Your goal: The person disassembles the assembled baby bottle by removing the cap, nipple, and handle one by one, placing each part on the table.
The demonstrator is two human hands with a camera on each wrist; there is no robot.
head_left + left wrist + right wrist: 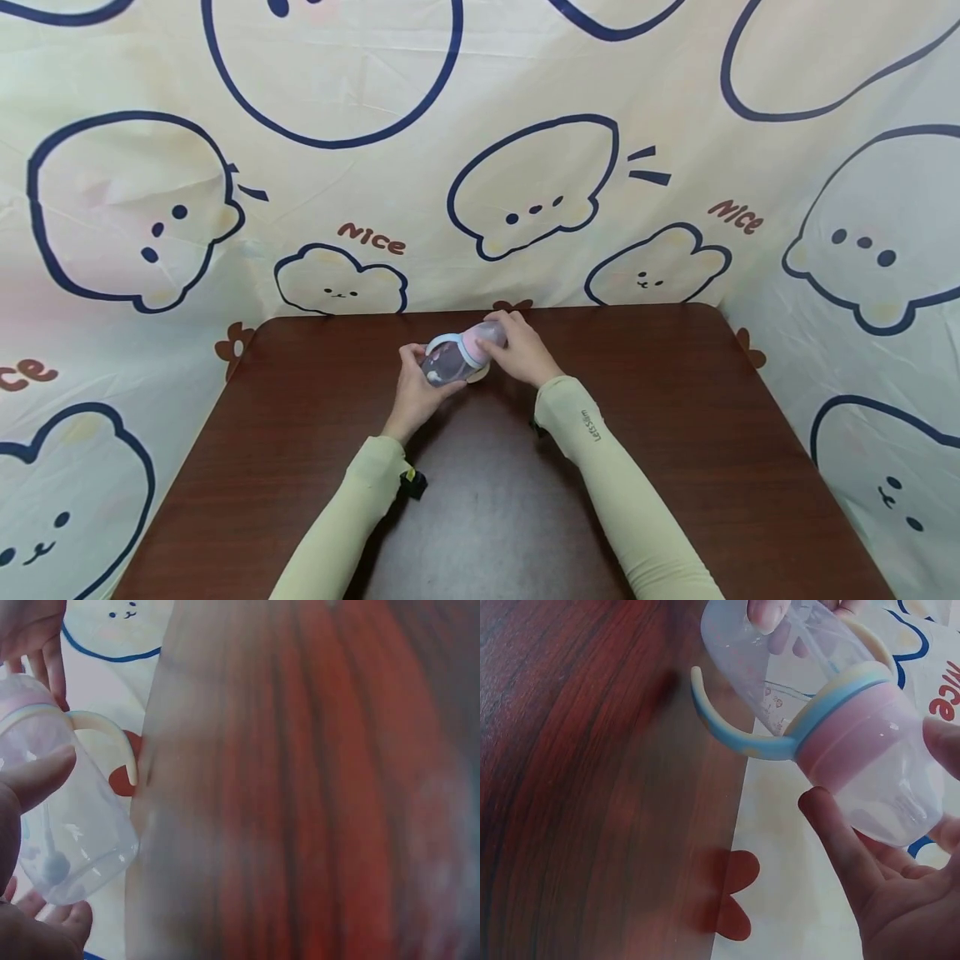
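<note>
A clear baby bottle (447, 363) is held tilted over the far part of the table, with its bottom to the left and its cap to the upper right. My left hand (415, 396) grips the clear body near the bottom, thumb across it in the left wrist view. A weighted straw (54, 862) shows inside. My right hand (527, 354) holds the other end, its thumb and fingers spread around the transparent cap (896, 799). Between the hands sit the pink collar (847, 739) and a blue-and-cream ring with two curved handles (742, 742).
The dark brown wooden table (480, 517) stretches beneath both arms. A cream cloth (360, 192) printed with cartoon animals hangs behind the table and along both sides. A small black strap piece (413, 483) is at the left wrist.
</note>
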